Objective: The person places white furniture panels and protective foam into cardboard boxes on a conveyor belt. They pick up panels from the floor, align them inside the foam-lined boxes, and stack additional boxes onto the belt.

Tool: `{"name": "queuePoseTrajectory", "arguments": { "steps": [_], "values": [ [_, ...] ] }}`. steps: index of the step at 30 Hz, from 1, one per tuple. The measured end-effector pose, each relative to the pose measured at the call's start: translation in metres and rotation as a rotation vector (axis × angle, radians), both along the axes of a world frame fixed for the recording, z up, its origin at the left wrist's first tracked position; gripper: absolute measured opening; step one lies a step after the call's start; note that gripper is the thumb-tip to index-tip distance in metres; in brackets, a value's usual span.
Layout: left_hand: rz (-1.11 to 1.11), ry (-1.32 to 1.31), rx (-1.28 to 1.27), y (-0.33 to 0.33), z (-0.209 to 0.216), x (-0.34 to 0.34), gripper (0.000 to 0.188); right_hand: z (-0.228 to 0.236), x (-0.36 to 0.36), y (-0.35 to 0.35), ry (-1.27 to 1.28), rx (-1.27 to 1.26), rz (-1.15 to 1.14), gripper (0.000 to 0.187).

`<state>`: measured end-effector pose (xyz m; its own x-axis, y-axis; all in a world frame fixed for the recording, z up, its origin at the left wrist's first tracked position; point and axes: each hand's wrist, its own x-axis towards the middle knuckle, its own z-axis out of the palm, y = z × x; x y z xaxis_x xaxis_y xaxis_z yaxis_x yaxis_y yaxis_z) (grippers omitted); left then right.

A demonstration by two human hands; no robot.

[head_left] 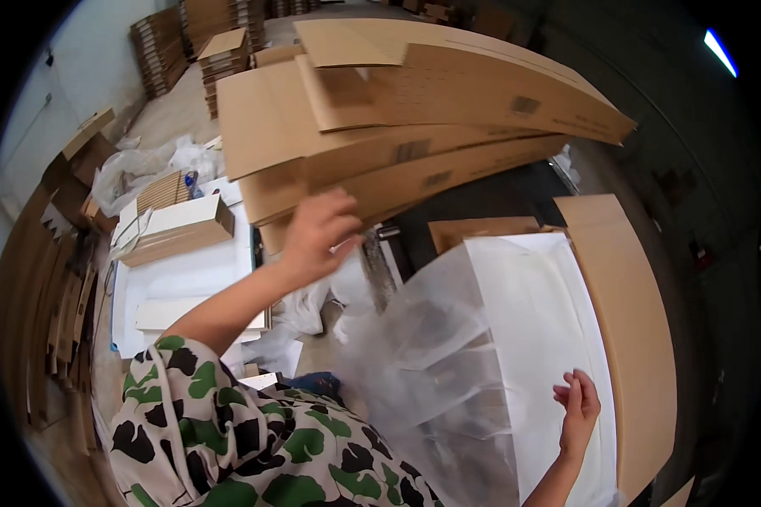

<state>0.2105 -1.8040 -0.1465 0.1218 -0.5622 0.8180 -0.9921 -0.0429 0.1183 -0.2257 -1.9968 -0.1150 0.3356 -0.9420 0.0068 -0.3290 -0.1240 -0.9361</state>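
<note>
My left hand [321, 235] is raised beside a stack of flat brown cardboard boxes [347, 156]. Its fingers are loosely bent and apart, with nothing seen in them. Over a white flat panel [528, 313] hovers my right hand [578, 407], fingers slightly curled and spread, also holding nothing. That panel lies in an opened cardboard carton [626, 296], whose long flap stands out on the right. A clear plastic sheet [431, 346] hangs off the panel's left side, partly smeared by motion. Whether the right fingertips touch the panel, I cannot tell.
At left, a white table [177, 291] bears a bundle of white-topped boards [177, 228]. Crumpled plastic wrap [135, 176] lies behind it. Flattened cardboard [63, 329] leans along the left wall. More stacked cartons [224, 63] stand at the back.
</note>
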Motion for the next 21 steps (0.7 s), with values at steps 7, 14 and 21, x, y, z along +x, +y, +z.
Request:
{"name": "queuePoseTrajectory", "arguments": {
  "steps": [7, 14, 21],
  "values": [
    [0.106, -0.157, -0.099, 0.036, 0.013, 0.059, 0.027, 0.015, 0.258, -0.005, -0.526, 0.349, 0.381, 0.050],
    [-0.343, 0.185, -0.054, 0.031, -0.039, 0.072, 0.035, -0.129, 0.465, -0.141, -0.665, -0.183, 0.236, 0.089],
    [-0.346, 0.173, -0.263, 0.048, -0.021, 0.196, 0.038, -0.134, 0.590, -0.102, -0.947, 0.462, 0.130, 0.092]
  ]
}}
